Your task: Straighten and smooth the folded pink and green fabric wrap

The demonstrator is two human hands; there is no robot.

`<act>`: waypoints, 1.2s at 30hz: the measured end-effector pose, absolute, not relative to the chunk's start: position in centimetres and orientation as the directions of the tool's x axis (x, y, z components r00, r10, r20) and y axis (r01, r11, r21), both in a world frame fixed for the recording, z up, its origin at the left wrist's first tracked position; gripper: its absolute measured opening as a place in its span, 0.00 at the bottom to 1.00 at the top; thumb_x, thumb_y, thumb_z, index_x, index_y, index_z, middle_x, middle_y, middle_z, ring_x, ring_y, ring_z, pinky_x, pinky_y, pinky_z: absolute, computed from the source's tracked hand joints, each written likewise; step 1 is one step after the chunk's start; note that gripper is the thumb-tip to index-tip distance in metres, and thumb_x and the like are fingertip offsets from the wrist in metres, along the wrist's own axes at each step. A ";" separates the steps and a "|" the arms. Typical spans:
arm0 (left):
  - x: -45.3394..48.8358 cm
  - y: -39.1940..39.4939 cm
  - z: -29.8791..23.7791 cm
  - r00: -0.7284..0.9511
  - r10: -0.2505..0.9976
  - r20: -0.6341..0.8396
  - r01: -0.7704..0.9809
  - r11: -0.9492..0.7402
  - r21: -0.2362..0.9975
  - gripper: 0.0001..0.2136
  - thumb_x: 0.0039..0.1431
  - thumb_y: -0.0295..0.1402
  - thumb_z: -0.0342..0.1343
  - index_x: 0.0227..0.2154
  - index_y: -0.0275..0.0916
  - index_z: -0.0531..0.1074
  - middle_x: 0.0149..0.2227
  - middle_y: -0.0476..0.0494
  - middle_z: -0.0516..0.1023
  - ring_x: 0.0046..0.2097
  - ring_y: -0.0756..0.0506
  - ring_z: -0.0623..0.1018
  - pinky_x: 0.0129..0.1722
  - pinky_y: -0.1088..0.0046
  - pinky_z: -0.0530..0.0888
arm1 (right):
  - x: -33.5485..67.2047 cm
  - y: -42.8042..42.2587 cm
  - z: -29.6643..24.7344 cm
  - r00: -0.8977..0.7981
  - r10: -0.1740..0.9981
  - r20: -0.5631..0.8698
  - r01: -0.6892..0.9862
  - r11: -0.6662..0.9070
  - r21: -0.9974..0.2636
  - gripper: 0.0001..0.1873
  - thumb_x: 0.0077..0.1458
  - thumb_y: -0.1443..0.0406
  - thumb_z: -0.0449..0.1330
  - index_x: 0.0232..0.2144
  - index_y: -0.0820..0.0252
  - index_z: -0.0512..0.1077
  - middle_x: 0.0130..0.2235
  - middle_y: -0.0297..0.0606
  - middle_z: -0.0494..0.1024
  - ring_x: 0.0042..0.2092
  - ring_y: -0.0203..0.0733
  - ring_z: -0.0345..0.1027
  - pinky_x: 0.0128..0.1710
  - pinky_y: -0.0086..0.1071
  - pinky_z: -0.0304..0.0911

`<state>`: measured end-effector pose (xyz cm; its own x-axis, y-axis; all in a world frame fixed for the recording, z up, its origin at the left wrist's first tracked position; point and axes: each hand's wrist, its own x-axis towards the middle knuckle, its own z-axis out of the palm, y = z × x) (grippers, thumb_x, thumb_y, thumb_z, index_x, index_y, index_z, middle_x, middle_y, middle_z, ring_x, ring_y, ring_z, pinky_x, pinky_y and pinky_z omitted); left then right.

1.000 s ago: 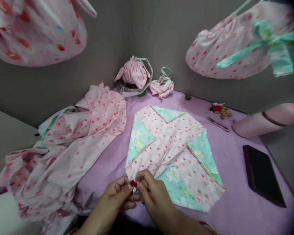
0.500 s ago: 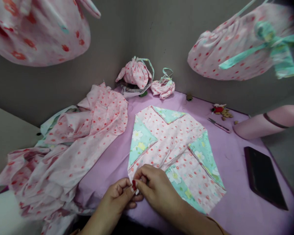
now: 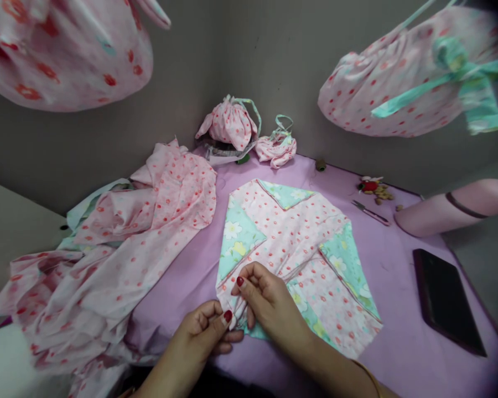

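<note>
A pink fabric piece (image 3: 288, 226) with small red flowers lies flat on the table, its corners backed with mint-green floral patches (image 3: 240, 237). At its near-left edge, my left hand (image 3: 207, 329) pinches the pink cloth between thumb and fingers. My right hand (image 3: 265, 301) is just above and to the right, thumb and fingertip pressed together over the cloth. Whatever is between those fingertips is too small to make out. Part of the near green patch is hidden behind my right hand.
Crumpled pink floral cloth (image 3: 136, 237) covers the left side. Small drawstring pouches (image 3: 228, 124) stand at the back; larger bags (image 3: 390, 94) hang above. On the right are thread snips (image 3: 370, 213), a pink bottle (image 3: 448, 209), a dark phone-like slab (image 3: 448, 301) and a thread spool (image 3: 320, 165).
My right hand has moved up and slightly right, away from my left fingertips, still pinched. My left hand stays on the cloth edge. More of the near green patch shows between the hands.
</note>
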<state>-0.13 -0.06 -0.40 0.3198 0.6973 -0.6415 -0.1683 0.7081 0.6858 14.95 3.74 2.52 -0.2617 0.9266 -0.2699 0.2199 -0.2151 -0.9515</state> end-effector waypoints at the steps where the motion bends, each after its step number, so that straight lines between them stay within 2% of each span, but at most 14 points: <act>1: -0.1 -0.1 -0.4 0.319 0.700 -0.639 -0.169 0.706 0.688 0.16 0.45 0.47 0.62 0.29 0.39 0.71 0.30 0.50 0.77 0.33 0.50 0.78 0.28 0.82 0.68 | 15.0 3.8 2.7 -0.270 0.933 -0.237 0.317 -0.147 -0.937 0.06 0.56 0.64 0.51 0.30 0.59 0.65 0.25 0.29 0.68 0.23 0.30 0.61 0.24 0.24 0.55; 3: -0.1 -0.1 -0.5 0.327 0.707 -0.627 -0.186 0.698 0.691 0.16 0.45 0.47 0.62 0.29 0.40 0.70 0.30 0.51 0.77 0.32 0.50 0.79 0.28 0.81 0.69 | 15.1 3.9 3.1 -0.317 0.927 -0.200 0.483 -0.023 -0.875 0.03 0.52 0.69 0.55 0.27 0.60 0.68 0.26 0.31 0.69 0.27 0.32 0.62 0.28 0.25 0.55; 5: -0.1 0.0 -0.5 0.340 0.714 -0.612 -0.200 0.691 0.695 0.15 0.45 0.46 0.62 0.28 0.40 0.70 0.31 0.51 0.77 0.32 0.50 0.79 0.29 0.81 0.69 | 15.1 3.9 3.3 -0.368 0.900 -0.233 0.547 0.007 -0.837 0.04 0.49 0.71 0.56 0.25 0.61 0.70 0.25 0.31 0.70 0.28 0.32 0.61 0.28 0.25 0.54; 9: -0.1 0.1 -0.5 0.340 0.710 -0.616 -0.190 0.694 0.695 0.14 0.46 0.46 0.62 0.27 0.40 0.69 0.29 0.52 0.77 0.32 0.49 0.79 0.28 0.81 0.69 | 15.2 3.9 3.1 -0.418 0.872 -0.254 0.507 -0.008 -0.862 0.05 0.49 0.72 0.54 0.24 0.61 0.68 0.23 0.29 0.67 0.26 0.30 0.58 0.26 0.24 0.51; 14: -0.1 0.2 -0.2 0.367 0.704 -0.608 -0.171 0.694 0.700 0.14 0.47 0.45 0.61 0.28 0.40 0.70 0.31 0.51 0.78 0.31 0.50 0.79 0.28 0.81 0.69 | 15.5 3.7 3.0 -0.517 0.845 -0.137 0.481 0.155 -0.863 0.07 0.50 0.74 0.52 0.25 0.60 0.64 0.25 0.29 0.66 0.28 0.32 0.59 0.28 0.25 0.51; 17: -0.1 0.3 0.0 0.389 0.702 -0.596 -0.165 0.690 0.705 0.13 0.48 0.45 0.60 0.29 0.40 0.70 0.30 0.51 0.78 0.31 0.50 0.78 0.28 0.81 0.69 | 15.1 3.6 3.1 -0.478 0.877 -0.039 0.450 0.207 -0.869 0.08 0.51 0.75 0.50 0.24 0.60 0.62 0.26 0.31 0.66 0.29 0.32 0.59 0.29 0.25 0.52; 19: 0.0 0.4 0.0 0.380 0.701 -0.604 -0.158 0.692 0.704 0.14 0.48 0.45 0.60 0.29 0.40 0.70 0.30 0.51 0.77 0.32 0.50 0.79 0.28 0.81 0.69 | 14.9 3.6 3.0 -0.407 0.913 0.011 0.394 0.186 -0.900 0.08 0.53 0.74 0.50 0.24 0.60 0.63 0.27 0.31 0.66 0.30 0.32 0.60 0.30 0.25 0.54; 21: 0.0 0.3 0.0 0.354 0.698 -0.622 -0.148 0.699 0.699 0.15 0.47 0.46 0.61 0.28 0.40 0.69 0.28 0.52 0.76 0.32 0.49 0.79 0.28 0.81 0.69 | 14.8 3.6 2.8 -0.336 0.942 0.002 0.322 0.117 -0.939 0.07 0.55 0.71 0.51 0.26 0.60 0.64 0.27 0.32 0.67 0.31 0.32 0.61 0.31 0.25 0.55; 24: 0.0 0.2 -0.2 0.331 0.692 -0.642 -0.144 0.709 0.690 0.16 0.45 0.47 0.62 0.27 0.40 0.69 0.27 0.53 0.76 0.32 0.49 0.79 0.27 0.81 0.69 | 14.8 3.8 2.3 -0.289 0.943 -0.164 0.149 -0.125 -0.981 0.07 0.57 0.64 0.51 0.29 0.59 0.64 0.26 0.29 0.67 0.23 0.29 0.61 0.24 0.23 0.55; 26: -0.1 0.1 -0.3 0.336 0.692 -0.639 -0.151 0.709 0.689 0.16 0.44 0.48 0.62 0.27 0.40 0.69 0.28 0.52 0.77 0.32 0.49 0.79 0.27 0.81 0.69 | 14.8 4.0 2.1 -0.337 0.893 -0.297 -0.012 -0.319 -0.948 0.09 0.58 0.59 0.50 0.31 0.57 0.60 0.24 0.27 0.68 0.17 0.28 0.59 0.16 0.21 0.51; 28: -0.1 0.1 -0.5 0.341 0.694 -0.634 -0.150 0.706 0.693 0.16 0.45 0.48 0.62 0.27 0.40 0.69 0.29 0.51 0.77 0.32 0.49 0.79 0.27 0.81 0.70 | 15.0 4.5 2.4 -0.340 0.867 -0.364 -0.147 -0.432 -0.890 0.10 0.57 0.56 0.50 0.32 0.56 0.57 0.21 0.24 0.68 0.14 0.27 0.56 0.12 0.19 0.46; 30: 0.0 0.1 -0.6 0.337 0.693 -0.637 -0.151 0.707 0.690 0.17 0.45 0.48 0.62 0.29 0.40 0.69 0.28 0.50 0.77 0.32 0.49 0.79 0.27 0.81 0.70 | 15.6 5.6 3.1 -0.221 0.901 -0.374 -0.261 -0.424 -0.867 0.10 0.54 0.58 0.54 0.33 0.56 0.57 0.17 0.21 0.65 0.13 0.26 0.54 0.12 0.18 0.45; 33: 0.0 0.1 -0.8 0.320 0.685 -0.655 -0.165 0.721 0.673 0.20 0.43 0.50 0.61 0.32 0.40 0.67 0.27 0.50 0.77 0.30 0.48 0.80 0.24 0.82 0.70 | 17.9 8.4 4.6 0.071 0.936 -0.346 -0.403 -0.290 -0.868 0.10 0.47 0.66 0.60 0.32 0.58 0.62 0.18 0.21 0.64 0.16 0.25 0.57 0.15 0.16 0.52; 36: 0.1 0.1 -0.7 0.301 0.675 -0.674 -0.162 0.732 0.661 0.24 0.41 0.53 0.61 0.36 0.41 0.66 0.26 0.51 0.76 0.29 0.47 0.80 0.21 0.83 0.69 | 21.5 11.8 5.6 0.256 0.897 -0.359 -0.455 -0.216 -0.864 0.04 0.48 0.72 0.57 0.26 0.62 0.65 0.18 0.25 0.66 0.17 0.25 0.60 0.17 0.17 0.57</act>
<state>0.09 0.08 -0.75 0.3007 0.6748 -0.6739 -0.1618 0.7325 0.6613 21.49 11.76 5.64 0.2559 0.8975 -0.3592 -0.4549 -0.2161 -0.8639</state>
